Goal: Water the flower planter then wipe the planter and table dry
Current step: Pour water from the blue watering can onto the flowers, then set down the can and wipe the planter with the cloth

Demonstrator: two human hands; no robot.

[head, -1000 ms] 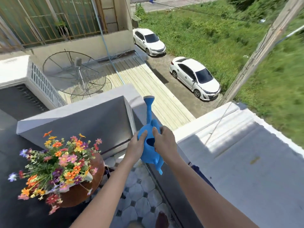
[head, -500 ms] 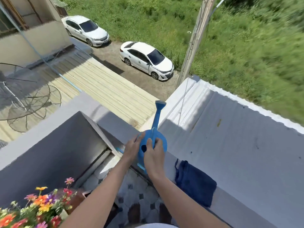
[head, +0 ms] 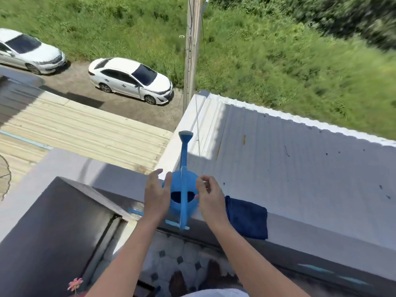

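Observation:
A blue watering can (head: 183, 185) stands upright on the grey balcony ledge (head: 310, 232), its long spout pointing away from me over the roof. My left hand (head: 155, 196) lies against its left side with the fingers spread. My right hand (head: 211, 198) is at its right side, fingers loosely curled and only brushing the rim. A folded dark blue cloth (head: 246, 217) lies on the ledge just right of my right hand. Of the flower planter, only one pink flower (head: 75, 284) shows at the bottom left edge.
Beyond the ledge a white corrugated roof (head: 300, 163) slopes away, with a drop to a road, parked cars and grass. A grey wall corner (head: 53, 221) rises on the left. Below me is the tiled balcony floor (head: 182, 251).
I have turned right, away from the planter. The can, gripped in both hands before, now rests on the ledge beside the cloth, and my fingers have loosened from it.

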